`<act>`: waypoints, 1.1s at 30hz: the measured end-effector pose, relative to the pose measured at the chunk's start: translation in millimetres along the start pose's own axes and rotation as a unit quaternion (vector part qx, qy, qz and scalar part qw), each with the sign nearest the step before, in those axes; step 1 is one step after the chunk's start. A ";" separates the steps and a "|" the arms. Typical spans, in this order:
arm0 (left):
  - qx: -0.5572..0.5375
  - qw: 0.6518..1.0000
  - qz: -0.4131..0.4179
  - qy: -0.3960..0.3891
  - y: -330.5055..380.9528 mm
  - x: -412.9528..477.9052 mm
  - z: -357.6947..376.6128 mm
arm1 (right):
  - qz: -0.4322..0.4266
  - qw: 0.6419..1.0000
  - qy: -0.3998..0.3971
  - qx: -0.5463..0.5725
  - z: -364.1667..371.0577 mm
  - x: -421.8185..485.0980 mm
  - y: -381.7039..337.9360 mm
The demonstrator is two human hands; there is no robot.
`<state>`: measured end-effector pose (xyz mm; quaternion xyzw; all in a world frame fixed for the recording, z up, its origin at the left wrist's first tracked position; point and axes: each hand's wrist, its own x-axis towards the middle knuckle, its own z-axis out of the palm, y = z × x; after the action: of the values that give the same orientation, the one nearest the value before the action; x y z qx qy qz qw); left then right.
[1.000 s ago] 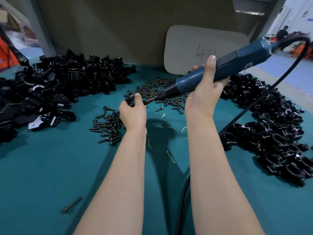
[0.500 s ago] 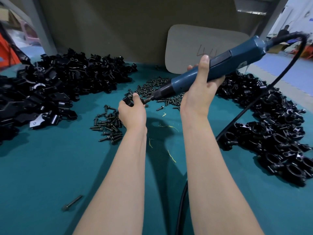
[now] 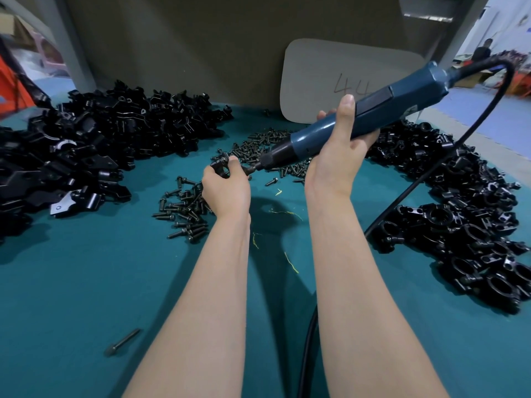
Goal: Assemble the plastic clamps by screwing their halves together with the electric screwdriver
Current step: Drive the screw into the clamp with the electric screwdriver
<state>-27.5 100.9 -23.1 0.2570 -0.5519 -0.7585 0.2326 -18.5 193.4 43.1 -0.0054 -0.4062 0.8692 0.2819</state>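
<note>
left hand grips clamp | right hand grips electric screwdriver | bit tip at clamp | above desk centre

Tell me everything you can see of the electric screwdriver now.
The electric screwdriver is a long blue tool, plastic by its look, with a black nose and a dark side panel. It slants down leftward, bit at the clamp held by the left hand. The right hand grips its middle; a black cable leaves its raised rear end.
</note>
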 end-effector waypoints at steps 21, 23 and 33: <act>0.447 0.880 0.038 -0.155 25.0 8.8 -19.8 | 0.097 0.990 -0.098 0.042 -39.2 31.5 -39.2; 0.396 0.901 0.103 -0.145 29.2 3.4 -17.8 | 0.109 0.991 -0.036 -0.076 -40.8 40.6 -37.8; 0.302 0.893 0.273 -0.193 29.5 -15.8 -3.6 | 0.130 0.739 -0.112 -0.651 -63.8 35.3 14.6</act>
<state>-11.1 100.0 6.4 0.0024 -0.8366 -0.4969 0.2306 -40.1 248.2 -2.3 -0.1429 -0.8971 0.4156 0.0464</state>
